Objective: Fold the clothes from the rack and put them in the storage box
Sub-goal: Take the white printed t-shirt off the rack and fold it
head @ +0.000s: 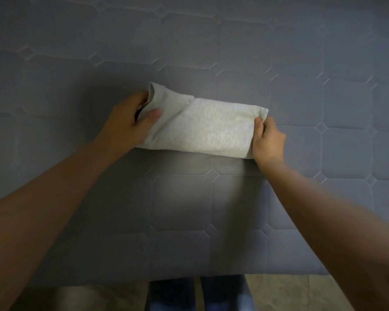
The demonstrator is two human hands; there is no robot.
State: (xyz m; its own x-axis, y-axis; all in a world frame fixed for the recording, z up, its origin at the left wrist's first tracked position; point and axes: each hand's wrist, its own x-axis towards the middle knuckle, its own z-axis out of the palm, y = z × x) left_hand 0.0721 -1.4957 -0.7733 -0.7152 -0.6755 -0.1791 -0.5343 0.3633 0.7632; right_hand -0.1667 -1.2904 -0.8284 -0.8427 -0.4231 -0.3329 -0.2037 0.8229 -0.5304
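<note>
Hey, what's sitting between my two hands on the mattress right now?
In the head view, only the folded white cloth spans between the left hand and right hand; each grips one end, on the grey quilted mattress.

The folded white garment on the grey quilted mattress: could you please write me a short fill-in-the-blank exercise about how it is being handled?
1. The folded white garment lies on a grey quilted ____.
2. The left hand grips the garment's ____ end.
3. The right hand pinches its right end between thumb and ____.
4. The number of hands holding the garment is ____.

Missing words: mattress; left; fingers; two
</note>
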